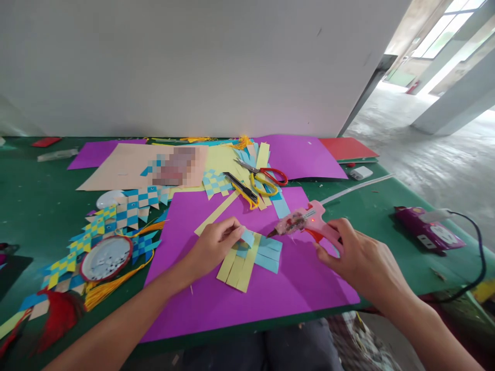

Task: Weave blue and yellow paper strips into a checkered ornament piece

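Observation:
Between the thumb and fingers of my left hand (218,242) is the lifted end of a blue paper strip (248,237). It belongs to a small weave of yellow paper strips (236,270) and blue paper strips (269,255) that lies on a purple sheet (185,309). My right hand (359,252) grips the handle of a pink hot glue gun (319,221). The gun's nozzle points left, close to the upper right of the weave, and a clear glue stick (358,189) juts out of its back. A small red light shows on its body.
Scissors (266,178) and a yellow utility knife (243,190) lie on paper strips beyond the weave. At left are woven paper fish (133,208), a round dish of small pieces (106,257) and tassels (116,283). A purple packet (429,229) and black cable (481,247) are at right.

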`<state>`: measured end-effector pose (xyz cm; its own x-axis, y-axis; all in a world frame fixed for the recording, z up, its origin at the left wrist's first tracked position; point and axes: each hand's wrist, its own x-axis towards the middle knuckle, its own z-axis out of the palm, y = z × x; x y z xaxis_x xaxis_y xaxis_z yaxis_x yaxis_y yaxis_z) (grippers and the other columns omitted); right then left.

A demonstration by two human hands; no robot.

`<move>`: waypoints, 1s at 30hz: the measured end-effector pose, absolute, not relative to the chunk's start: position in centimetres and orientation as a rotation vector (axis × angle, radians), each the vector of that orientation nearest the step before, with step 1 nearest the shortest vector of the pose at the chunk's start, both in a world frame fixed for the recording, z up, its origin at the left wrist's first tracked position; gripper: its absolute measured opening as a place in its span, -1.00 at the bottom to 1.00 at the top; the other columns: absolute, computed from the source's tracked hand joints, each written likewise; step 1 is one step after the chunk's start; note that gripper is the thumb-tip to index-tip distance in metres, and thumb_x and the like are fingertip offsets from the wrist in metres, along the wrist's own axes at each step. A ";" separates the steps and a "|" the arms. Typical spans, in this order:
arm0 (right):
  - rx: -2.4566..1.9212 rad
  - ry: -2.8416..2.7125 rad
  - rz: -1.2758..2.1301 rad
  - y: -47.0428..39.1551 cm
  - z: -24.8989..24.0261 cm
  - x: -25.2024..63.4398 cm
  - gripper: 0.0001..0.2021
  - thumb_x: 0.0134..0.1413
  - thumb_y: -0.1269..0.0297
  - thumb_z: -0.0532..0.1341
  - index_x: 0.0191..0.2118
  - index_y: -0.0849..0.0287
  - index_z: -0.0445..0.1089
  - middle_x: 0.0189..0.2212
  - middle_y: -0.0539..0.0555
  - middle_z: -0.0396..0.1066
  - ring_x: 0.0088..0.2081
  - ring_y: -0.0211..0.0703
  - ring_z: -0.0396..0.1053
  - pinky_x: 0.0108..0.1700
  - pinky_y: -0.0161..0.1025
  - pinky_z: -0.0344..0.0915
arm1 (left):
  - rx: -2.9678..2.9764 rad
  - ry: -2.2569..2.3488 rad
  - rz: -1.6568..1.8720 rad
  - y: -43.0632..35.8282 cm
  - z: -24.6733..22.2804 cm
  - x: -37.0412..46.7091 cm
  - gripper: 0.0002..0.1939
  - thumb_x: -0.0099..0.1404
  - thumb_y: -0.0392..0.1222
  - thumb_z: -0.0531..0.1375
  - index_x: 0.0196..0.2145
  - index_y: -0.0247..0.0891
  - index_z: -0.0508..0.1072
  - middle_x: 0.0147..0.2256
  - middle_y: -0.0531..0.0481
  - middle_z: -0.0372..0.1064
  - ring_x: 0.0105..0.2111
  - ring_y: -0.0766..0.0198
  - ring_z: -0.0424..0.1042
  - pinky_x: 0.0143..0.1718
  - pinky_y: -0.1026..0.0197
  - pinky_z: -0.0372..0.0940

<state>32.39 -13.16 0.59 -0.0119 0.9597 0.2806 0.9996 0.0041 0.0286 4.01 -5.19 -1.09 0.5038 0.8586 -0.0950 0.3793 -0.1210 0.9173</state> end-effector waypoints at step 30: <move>-1.817 -2.287 -0.502 -12.7 0.7 29.6 -0.83 0.22 0.17 -0.02 -0.28 0.14 0.17 -0.60 -0.02 0.37 -0.56 -0.14 0.41 -0.56 -0.31 -0.12 | 1.789 1.111 0.576 -5.3 -0.7 4.2 -0.67 0.37 0.02 0.00 -0.43 -0.24 0.32 -0.47 0.07 0.29 -0.42 0.27 0.32 -0.40 0.26 0.20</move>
<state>29.64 -12.68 0.67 -0.2384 0.9089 0.3423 0.9687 0.1973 0.1508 4.17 -5.31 -0.73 0.4824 0.8726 -0.0759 0.4405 -0.1669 0.8821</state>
